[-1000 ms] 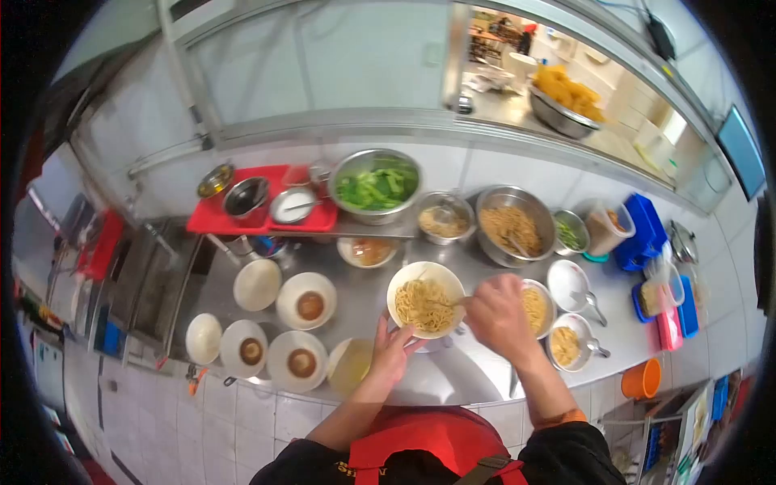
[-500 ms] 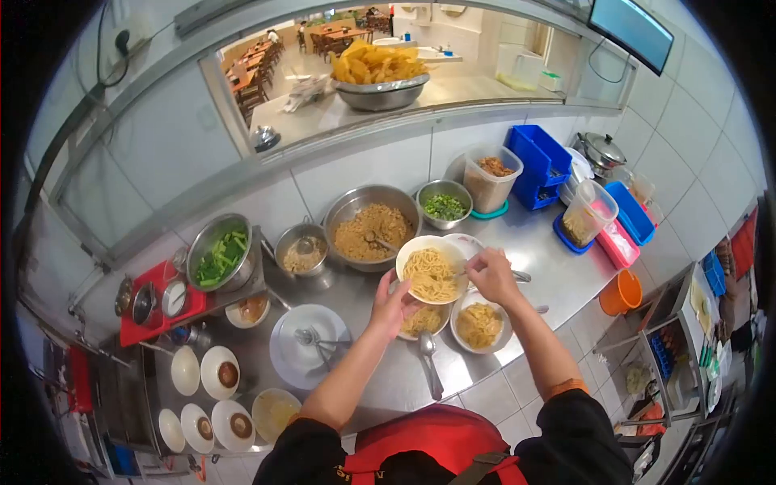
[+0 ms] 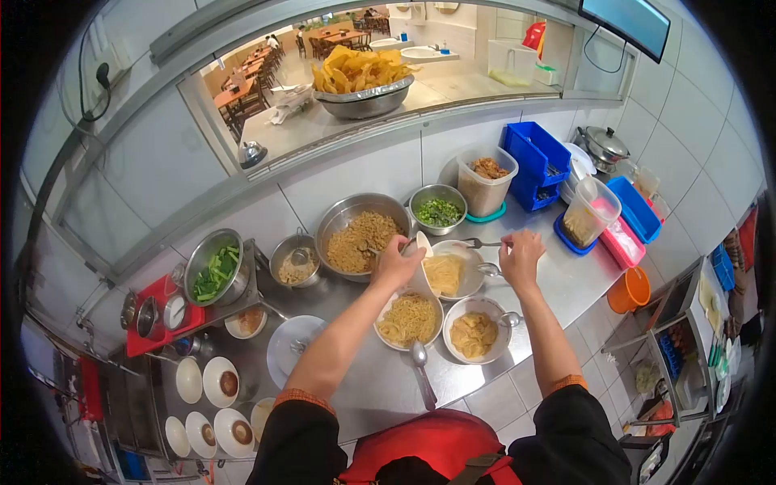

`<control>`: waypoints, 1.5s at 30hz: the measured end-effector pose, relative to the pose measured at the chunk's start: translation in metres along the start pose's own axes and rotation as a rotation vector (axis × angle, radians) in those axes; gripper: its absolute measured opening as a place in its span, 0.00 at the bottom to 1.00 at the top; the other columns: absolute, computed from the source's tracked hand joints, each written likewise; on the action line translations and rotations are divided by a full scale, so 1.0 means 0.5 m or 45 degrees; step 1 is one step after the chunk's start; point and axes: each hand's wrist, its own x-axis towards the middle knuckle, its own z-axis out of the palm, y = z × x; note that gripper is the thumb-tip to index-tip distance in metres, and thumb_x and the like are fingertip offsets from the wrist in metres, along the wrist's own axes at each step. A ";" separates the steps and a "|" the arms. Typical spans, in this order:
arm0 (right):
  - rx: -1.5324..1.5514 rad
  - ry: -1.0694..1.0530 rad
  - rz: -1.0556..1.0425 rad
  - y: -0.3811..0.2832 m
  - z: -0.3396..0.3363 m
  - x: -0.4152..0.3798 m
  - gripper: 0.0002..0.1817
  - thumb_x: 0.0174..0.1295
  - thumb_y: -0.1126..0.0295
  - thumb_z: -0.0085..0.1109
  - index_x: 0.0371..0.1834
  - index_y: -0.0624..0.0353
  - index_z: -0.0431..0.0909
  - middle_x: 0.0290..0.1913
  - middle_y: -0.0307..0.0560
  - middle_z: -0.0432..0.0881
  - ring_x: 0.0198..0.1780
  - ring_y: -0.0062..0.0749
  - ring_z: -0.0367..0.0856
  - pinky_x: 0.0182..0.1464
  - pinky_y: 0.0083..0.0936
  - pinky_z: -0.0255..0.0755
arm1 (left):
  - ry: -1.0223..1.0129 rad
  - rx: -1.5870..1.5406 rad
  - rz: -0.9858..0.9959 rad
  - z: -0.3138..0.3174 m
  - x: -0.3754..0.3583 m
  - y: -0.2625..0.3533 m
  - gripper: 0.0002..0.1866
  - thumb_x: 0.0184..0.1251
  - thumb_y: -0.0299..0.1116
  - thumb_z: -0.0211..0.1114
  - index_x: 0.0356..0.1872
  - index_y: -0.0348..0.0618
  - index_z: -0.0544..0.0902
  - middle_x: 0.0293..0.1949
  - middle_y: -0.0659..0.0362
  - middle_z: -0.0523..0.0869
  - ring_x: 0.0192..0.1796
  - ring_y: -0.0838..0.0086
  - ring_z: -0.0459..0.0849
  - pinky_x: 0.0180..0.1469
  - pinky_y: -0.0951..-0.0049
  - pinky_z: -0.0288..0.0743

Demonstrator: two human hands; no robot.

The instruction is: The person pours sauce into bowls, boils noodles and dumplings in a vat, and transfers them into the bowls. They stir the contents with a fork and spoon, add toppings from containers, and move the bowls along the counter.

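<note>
My left hand [image 3: 396, 265] grips a white bowl [image 3: 423, 252], tipped steeply on its side over another white bowl [image 3: 472, 283]. Pale noodles [image 3: 444, 275] lie in that second bowl, against the tipped one. In my right hand [image 3: 522, 257] is a fork [image 3: 478, 242], pinched by its handle, its tines pointing left above the far rim. Closer to me sit a bowl of brownish noodles [image 3: 408, 320] and a bowl of wide, flat noodles [image 3: 474, 335]. Spoons rest at these bowls, one spoon [image 3: 423, 373] with its handle toward me.
Behind stand a steel bowl of minced topping [image 3: 361, 242], a bowl of chopped green onion [image 3: 438, 212] and blue bins [image 3: 536, 166]. At left are leafy greens [image 3: 217, 271], a stack of plates [image 3: 289, 349] and several small bowls [image 3: 220, 381]. An orange bucket [image 3: 629, 291] is beyond the right edge.
The bowl in my left hand has turned from nearly level to steeply tipped, and its noodles are now in the bowl beneath. My right hand has drawn right with the fork.
</note>
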 end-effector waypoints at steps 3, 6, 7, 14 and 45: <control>-0.054 -0.033 -0.041 -0.018 0.009 -0.025 0.05 0.44 0.76 0.61 0.25 0.55 0.77 0.34 0.44 0.75 0.45 0.45 0.68 0.46 0.42 0.57 | 0.058 0.066 0.105 0.013 0.030 -0.006 0.30 0.53 0.55 0.65 0.53 0.48 0.74 0.27 0.53 0.84 0.18 0.70 0.81 0.30 0.67 0.76; -0.262 -0.327 -0.067 -0.006 0.080 -0.078 0.04 0.44 0.75 0.60 0.25 0.57 0.78 0.34 0.47 0.75 0.44 0.46 0.68 0.45 0.42 0.57 | 0.050 0.141 0.137 -0.024 0.013 0.054 0.31 0.52 0.55 0.66 0.54 0.48 0.73 0.40 0.45 0.84 0.39 0.58 0.85 0.45 0.63 0.76; -0.353 -0.476 -0.088 -0.016 0.085 -0.095 0.03 0.45 0.75 0.60 0.25 0.57 0.78 0.34 0.48 0.76 0.44 0.46 0.69 0.45 0.42 0.57 | 0.060 0.178 0.157 -0.034 0.001 0.070 0.32 0.52 0.54 0.66 0.55 0.47 0.73 0.43 0.44 0.84 0.44 0.56 0.84 0.48 0.62 0.76; 0.157 -0.335 -0.247 -0.034 0.106 -0.107 0.03 0.44 0.73 0.57 0.23 0.58 0.79 0.34 0.49 0.76 0.42 0.44 0.69 0.44 0.42 0.59 | 0.233 0.137 0.457 -0.026 0.013 0.087 0.31 0.50 0.48 0.68 0.55 0.48 0.73 0.30 0.49 0.83 0.36 0.55 0.83 0.40 0.58 0.75; -0.377 -0.449 -0.120 -0.017 0.145 -0.075 0.07 0.47 0.69 0.55 0.29 0.57 0.80 0.34 0.51 0.78 0.45 0.48 0.71 0.45 0.44 0.61 | 0.170 -0.539 0.429 -0.056 -0.015 0.075 0.23 0.56 0.36 0.65 0.55 0.46 0.74 0.36 0.52 0.81 0.36 0.71 0.80 0.39 0.72 0.74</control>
